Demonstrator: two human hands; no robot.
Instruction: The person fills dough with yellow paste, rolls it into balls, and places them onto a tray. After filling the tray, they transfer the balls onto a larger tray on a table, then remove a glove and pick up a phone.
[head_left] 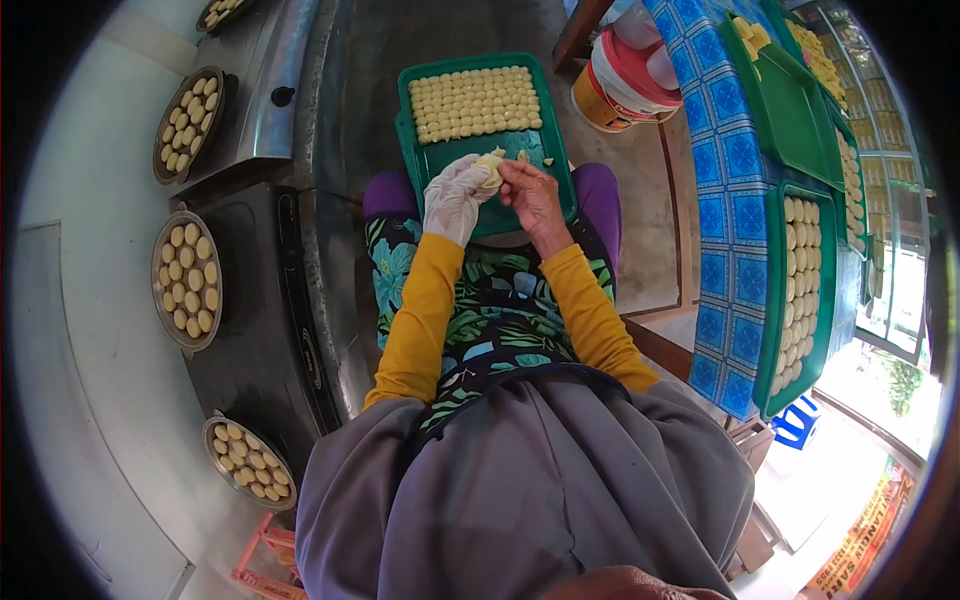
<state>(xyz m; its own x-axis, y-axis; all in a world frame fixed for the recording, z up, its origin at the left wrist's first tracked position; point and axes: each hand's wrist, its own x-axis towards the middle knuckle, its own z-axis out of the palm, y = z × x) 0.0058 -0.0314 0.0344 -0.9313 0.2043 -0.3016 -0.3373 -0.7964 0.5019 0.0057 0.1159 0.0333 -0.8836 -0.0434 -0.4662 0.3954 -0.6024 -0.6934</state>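
Observation:
My left hand (453, 200), in a thin whitish glove, is closed around a piece of pale yellow dough (490, 165). My bare right hand (534, 200) meets it from the right, its fingertips pinched at the edge of the same dough. Both hands are over the near part of a green tray (406, 135) resting on my lap. Rows of small round dough balls (475, 103) fill the tray's far part. A few dough scraps (548, 161) lie on its bare part, just beyond my right hand.
On the left, round pans (158, 262) of flattened dough pieces sit on dark stove tops (255, 290). To the right, a table with a blue patterned cloth (735, 260) bears a green tray (826, 290) of dough rounds. A red-lidded bucket (605, 95) stands on the floor ahead.

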